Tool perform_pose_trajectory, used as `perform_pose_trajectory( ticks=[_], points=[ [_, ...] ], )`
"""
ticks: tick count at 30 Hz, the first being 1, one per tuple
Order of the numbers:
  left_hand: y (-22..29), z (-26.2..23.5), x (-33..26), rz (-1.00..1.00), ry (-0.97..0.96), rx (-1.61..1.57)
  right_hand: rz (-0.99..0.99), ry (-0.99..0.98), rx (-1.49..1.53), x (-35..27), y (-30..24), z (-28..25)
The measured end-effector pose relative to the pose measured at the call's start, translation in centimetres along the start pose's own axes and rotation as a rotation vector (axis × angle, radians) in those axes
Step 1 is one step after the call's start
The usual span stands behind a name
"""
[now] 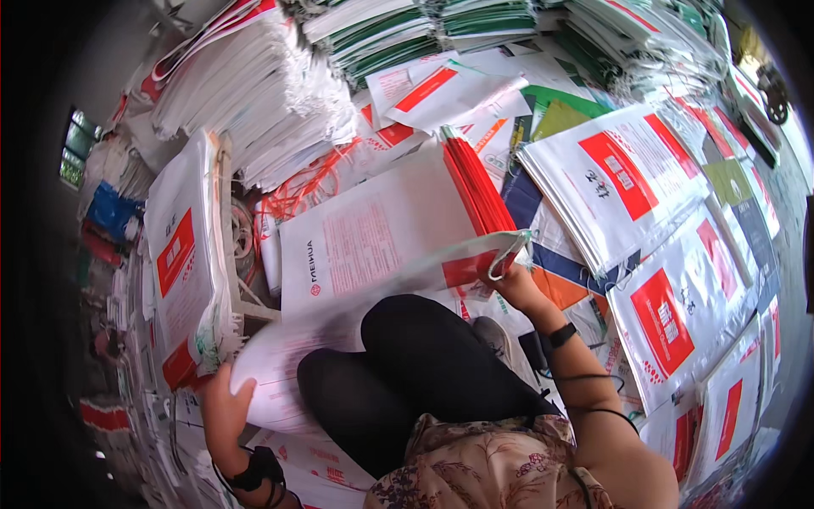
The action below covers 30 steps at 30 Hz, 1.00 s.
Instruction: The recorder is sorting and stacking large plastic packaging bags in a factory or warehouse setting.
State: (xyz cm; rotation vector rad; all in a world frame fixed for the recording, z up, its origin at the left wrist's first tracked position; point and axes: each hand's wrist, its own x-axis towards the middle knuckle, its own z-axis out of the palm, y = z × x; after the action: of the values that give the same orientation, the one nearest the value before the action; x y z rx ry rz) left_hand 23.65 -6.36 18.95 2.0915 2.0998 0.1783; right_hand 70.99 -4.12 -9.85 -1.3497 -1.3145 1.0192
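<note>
A white woven plastic sack [280, 373] with red print lies bent across my knees. My right hand [511, 287] is closed on its red-printed far right corner, where a loop of pale thread hangs by the fingers. At the sack's left edge is my left hand [227, 403], with the thumb over the edge and the fingers partly hidden behind it; they look closed on it. Just beyond my knees rests a pile of similar flat sacks [373, 220], its right side showing a band of red edges.
A bundle of sacks [182, 246] leans on a frame at the left, close to my left hand. Tall white stacks [263, 102] and green-edged stacks [381, 38] rise at the back. More sack piles [619, 182] lie to the right. Tangled red string [309, 182] sits behind the middle pile.
</note>
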Motion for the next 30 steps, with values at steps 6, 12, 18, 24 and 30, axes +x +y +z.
perform_pose_trajectory(
  ticks=[6,12,18,24,30],
  points=[
    [-1.8,3.1,0.7,-0.065,-0.050,0.096,0.131,0.000,0.084,-0.2,2.2,0.7],
    [-0.8,0.6,-0.2,-0.032,-0.227,0.194,-0.011,0.045,0.199,0.1,1.4,-0.4],
    [-1.6,1.5,-1.4,-0.081,-0.213,-0.050,0.180,0.032,-0.110,0.4,3.3,-1.3],
    [-6.7,3.6,-3.5,-0.093,-0.202,-0.091,0.180,-0.039,-0.110,-0.8,12.1,2.1],
    [-7.3,2.8,0.8,-0.019,0.043,0.274,0.243,0.303,-0.045,1.7,9.0,3.5]
  ],
)
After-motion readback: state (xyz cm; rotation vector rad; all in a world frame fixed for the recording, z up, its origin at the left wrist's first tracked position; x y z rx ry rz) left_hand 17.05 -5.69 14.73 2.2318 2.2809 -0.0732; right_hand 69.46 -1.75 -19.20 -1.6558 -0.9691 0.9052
